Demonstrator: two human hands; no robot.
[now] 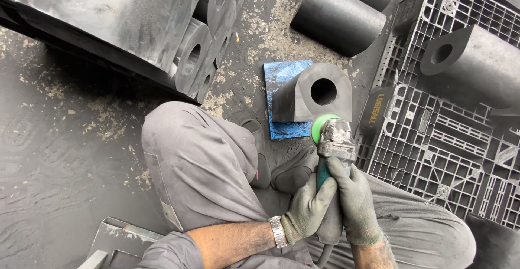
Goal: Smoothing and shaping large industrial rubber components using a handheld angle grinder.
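Here, dusty green-disc grinder [333, 139]

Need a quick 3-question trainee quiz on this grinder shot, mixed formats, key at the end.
1. True or false: both gloved hands, left hand and right hand, grip the grinder.
2. What lies under the black block being worked?
A. a blue sheet
B. a wooden board
C. the pallet
3. Fill in: the block's facing end has a round ____.

Key:
1. True.
2. A: the blue sheet lies on the floor, beside the grey pallet.
3. Hole.
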